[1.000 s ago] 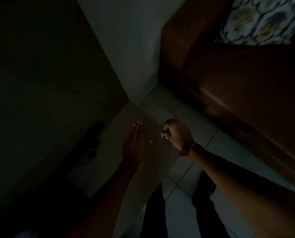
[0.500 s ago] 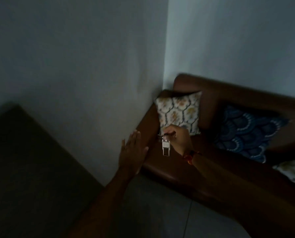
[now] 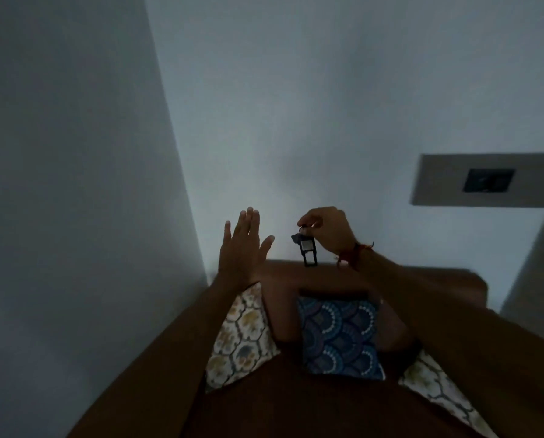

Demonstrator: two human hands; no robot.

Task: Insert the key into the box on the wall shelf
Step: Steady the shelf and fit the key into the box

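The room is dim. My right hand is pinched on a key, and a dark rectangular fob hangs below the fingers. A red thread circles that wrist. My left hand is raised flat beside it, fingers apart, holding nothing. At the right edge a grey wall shelf juts from the wall, with a small dark box on it, well to the right of both hands.
A brown sofa fills the lower view below my arms. On it lie a blue patterned cushion and two cream patterned cushions. Pale walls meet in a corner on the left.
The view has swung up from the floor to the sofa and wall, bringing the shelf into sight. Both hands stay raised; the right keeps its hold on the key.
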